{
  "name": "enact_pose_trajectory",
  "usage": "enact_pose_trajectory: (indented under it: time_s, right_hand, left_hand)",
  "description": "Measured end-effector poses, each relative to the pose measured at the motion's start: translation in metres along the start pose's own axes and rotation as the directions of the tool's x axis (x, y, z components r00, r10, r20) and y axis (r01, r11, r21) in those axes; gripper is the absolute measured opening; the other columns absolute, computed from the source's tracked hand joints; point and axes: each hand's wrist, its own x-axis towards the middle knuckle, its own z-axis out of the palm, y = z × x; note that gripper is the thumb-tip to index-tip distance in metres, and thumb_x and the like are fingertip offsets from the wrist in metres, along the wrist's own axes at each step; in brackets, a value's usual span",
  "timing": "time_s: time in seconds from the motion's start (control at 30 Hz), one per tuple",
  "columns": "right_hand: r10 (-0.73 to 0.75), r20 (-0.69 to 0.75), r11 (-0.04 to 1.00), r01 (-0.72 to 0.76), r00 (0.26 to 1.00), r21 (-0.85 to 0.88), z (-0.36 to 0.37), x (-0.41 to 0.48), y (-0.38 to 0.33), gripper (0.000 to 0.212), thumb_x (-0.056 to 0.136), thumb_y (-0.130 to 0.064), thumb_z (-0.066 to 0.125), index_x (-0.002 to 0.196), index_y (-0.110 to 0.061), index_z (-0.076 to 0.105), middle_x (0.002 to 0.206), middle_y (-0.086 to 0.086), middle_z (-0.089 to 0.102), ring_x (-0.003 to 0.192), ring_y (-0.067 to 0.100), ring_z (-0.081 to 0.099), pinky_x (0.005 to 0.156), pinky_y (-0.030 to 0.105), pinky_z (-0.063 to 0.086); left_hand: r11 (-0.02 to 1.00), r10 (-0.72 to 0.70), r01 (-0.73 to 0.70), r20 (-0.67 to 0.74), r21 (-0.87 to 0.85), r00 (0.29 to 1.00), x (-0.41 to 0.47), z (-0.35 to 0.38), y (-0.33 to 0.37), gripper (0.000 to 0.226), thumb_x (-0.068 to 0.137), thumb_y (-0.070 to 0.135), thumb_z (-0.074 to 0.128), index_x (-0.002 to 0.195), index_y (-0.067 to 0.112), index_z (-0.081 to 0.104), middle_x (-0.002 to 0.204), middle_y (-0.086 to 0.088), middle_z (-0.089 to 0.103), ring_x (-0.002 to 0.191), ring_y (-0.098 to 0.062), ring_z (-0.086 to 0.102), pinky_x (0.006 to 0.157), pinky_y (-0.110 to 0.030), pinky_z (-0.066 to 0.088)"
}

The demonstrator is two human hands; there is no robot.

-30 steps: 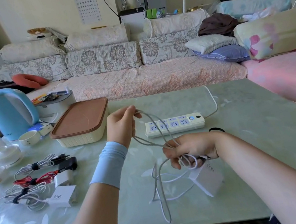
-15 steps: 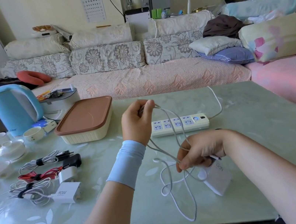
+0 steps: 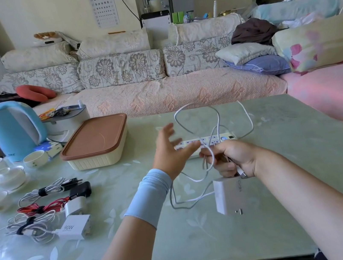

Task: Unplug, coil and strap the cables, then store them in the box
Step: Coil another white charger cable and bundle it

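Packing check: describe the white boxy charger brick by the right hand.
The white boxy charger brick looks like smooth plastic, with grey lettering and metal prongs at its lower end. It shows below the right hand, which grips loops of thin white cable; whether it rests on the green table is unclear.

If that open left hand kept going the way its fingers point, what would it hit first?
Probably the white cable looping up from the right hand: the left hand aims its straight fingers forward and right at those loops. The power strip lies just beyond. Depth is unclear from one view.
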Motion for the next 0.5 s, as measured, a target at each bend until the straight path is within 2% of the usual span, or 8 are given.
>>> enact_pose_trajectory:
  time_s: [0.1, 0.13, 0.2, 0.27, 0.33, 0.4, 0.43, 0.5]
  right_hand:
    - [-0.022, -0.044, 0.992, 0.028, 0.999, 0.120, -0.007, 0.007, 0.000, 0.017, 0.096, -0.019, 0.050, 0.080, -0.013, 0.051, 0.052, -0.004, 0.045, 0.027, 0.005, 0.024, 0.033, 0.014, 0.013]
    - [-0.019, -0.075, 0.989, 0.030, 0.997, 0.147, -0.008, 0.008, 0.000, 0.021, 0.100, -0.017, 0.046, 0.079, -0.015, 0.051, 0.055, -0.005, 0.046, 0.028, 0.005, 0.024, 0.033, 0.015, 0.013]
    - [-0.016, -0.161, 0.986, 0.043, 0.987, 0.164, -0.010, 0.011, 0.001, 0.027, 0.101, -0.016, 0.044, 0.075, -0.016, 0.051, 0.054, -0.004, 0.044, 0.029, 0.006, 0.024, 0.032, 0.015, 0.014]
    - [-0.021, -0.281, 0.991, 0.058, 0.960, 0.124, -0.012, 0.014, 0.004, 0.032, 0.101, -0.017, 0.049, 0.069, -0.014, 0.049, 0.047, -0.002, 0.038, 0.029, 0.008, 0.023, 0.033, 0.015, 0.015]
    - [-0.030, -0.374, 0.993, 0.070, 0.927, 0.095, -0.013, 0.016, 0.006, 0.036, 0.100, -0.019, 0.052, 0.065, -0.011, 0.046, 0.042, -0.001, 0.035, 0.029, 0.010, 0.023, 0.034, 0.014, 0.016]
    - [-0.039, -0.404, 0.989, 0.095, 0.914, 0.118, -0.014, 0.017, 0.006, 0.037, 0.100, -0.019, 0.051, 0.065, -0.010, 0.045, 0.043, -0.001, 0.038, 0.029, 0.010, 0.023, 0.034, 0.014, 0.016]
    - [-0.051, -0.404, 0.985, 0.113, 0.913, 0.129, -0.014, 0.016, 0.005, 0.035, 0.100, -0.018, 0.050, 0.066, -0.011, 0.046, 0.047, -0.001, 0.041, 0.029, 0.009, 0.023, 0.034, 0.015, 0.016]
    - [-0.081, -0.392, 0.984, 0.135, 0.916, 0.113, -0.011, 0.015, 0.003, 0.034, 0.100, -0.017, 0.050, 0.067, -0.011, 0.046, 0.055, 0.001, 0.042, 0.029, 0.009, 0.023, 0.034, 0.015, 0.016]
  left_hand:
    - [0.987, -0.090, 0.072, 0.117, 0.144, 0.989, 0.000, -0.002, -0.003, 0.031, 0.086, 0.007, 0.068, 0.114, 0.016, 0.059, 0.109, -0.008, 0.066, 0.084, -0.024, 0.068, 0.082, -0.039, 0.058]
    - [0.979, -0.096, 0.068, 0.144, 0.191, 0.985, 0.000, -0.003, -0.004, 0.023, 0.089, 0.004, 0.061, 0.110, 0.015, 0.062, 0.101, -0.009, 0.070, 0.083, -0.028, 0.070, 0.079, -0.039, 0.059]
    - [0.968, -0.094, 0.046, 0.184, 0.245, 0.978, -0.001, -0.007, -0.004, 0.026, 0.094, 0.001, 0.048, 0.107, 0.017, 0.064, 0.092, -0.008, 0.072, 0.076, -0.026, 0.071, 0.075, -0.034, 0.060]
    - [0.990, -0.082, 0.051, 0.233, 0.133, 0.969, -0.002, -0.013, 0.002, 0.032, 0.094, -0.006, 0.043, 0.098, 0.016, 0.066, 0.088, -0.008, 0.071, 0.068, -0.021, 0.068, 0.072, -0.030, 0.057]
    - [0.984, -0.073, 0.115, 0.289, -0.133, 0.955, -0.002, -0.020, 0.010, 0.032, 0.086, -0.014, 0.043, 0.084, 0.007, 0.067, 0.087, -0.012, 0.068, 0.072, -0.021, 0.067, 0.073, -0.028, 0.057]
    - [0.930, -0.073, 0.194, 0.360, -0.311, 0.930, -0.004, -0.030, 0.017, 0.028, 0.071, -0.008, 0.041, 0.065, -0.002, 0.068, 0.085, -0.017, 0.068, 0.077, -0.027, 0.066, 0.075, -0.033, 0.058]
    - [0.911, -0.090, 0.245, 0.419, -0.332, 0.904, -0.007, -0.034, 0.019, 0.027, 0.067, 0.000, 0.041, 0.057, -0.006, 0.064, 0.082, -0.019, 0.069, 0.076, -0.029, 0.066, 0.074, -0.037, 0.058]
    - [0.907, -0.222, 0.370, 0.520, -0.199, 0.825, -0.012, -0.035, 0.021, 0.040, 0.081, 0.015, 0.042, 0.058, -0.016, 0.055, 0.079, -0.023, 0.068, 0.070, -0.034, 0.066, 0.073, -0.044, 0.058]
